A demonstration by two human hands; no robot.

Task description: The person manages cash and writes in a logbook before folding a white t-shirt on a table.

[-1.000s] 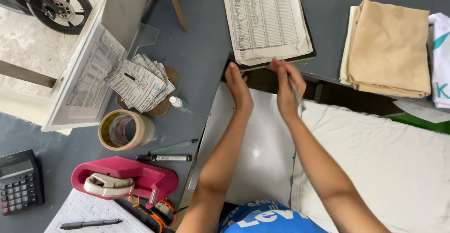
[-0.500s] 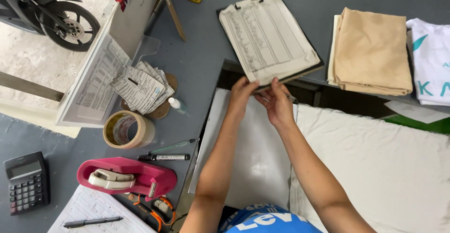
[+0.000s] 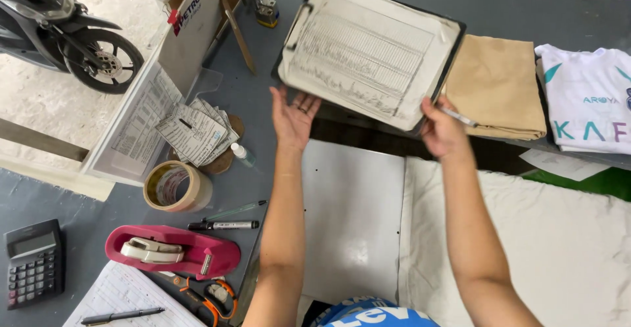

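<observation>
Forearms reached up from the bottom edge over a pale grey board point(image 3: 351, 222) and a sheet of white cloth point(image 3: 545, 248) laid side by side on the worktop. To the near left lay a lined notepad with a black pen point(image 3: 121, 316), a dark calculator point(image 3: 33, 261), a pink tape dispenser point(image 3: 172, 251) and a pair of orange-handled scissors point(image 3: 210, 294). A little farther sat a black marker point(image 3: 223, 225), a roll of brown packing tape point(image 3: 176, 186), a small clear bottle point(image 3: 242, 154) and a fanned stack of printed slips point(image 3: 194, 132).

The left hand point(image 3: 294, 118) was open, palm up and fingers spread, just under the near left edge of a clipboard point(image 3: 368, 51); whether it touched the board could not be told. The right hand point(image 3: 444, 130) gripped the clipboard's near right corner, fingers closed around the edge, with a thin pen point(image 3: 458, 116) pinched in the same hand. The clipboard, carrying a worn ruled form, was tilted above the grey table, between the two hands.

Beyond it to the right lay a folded tan cloth point(image 3: 496, 87), then a white printed T-shirt point(image 3: 588, 100). At far left, a motorcycle point(image 3: 62, 28) stood on the pale floor.
</observation>
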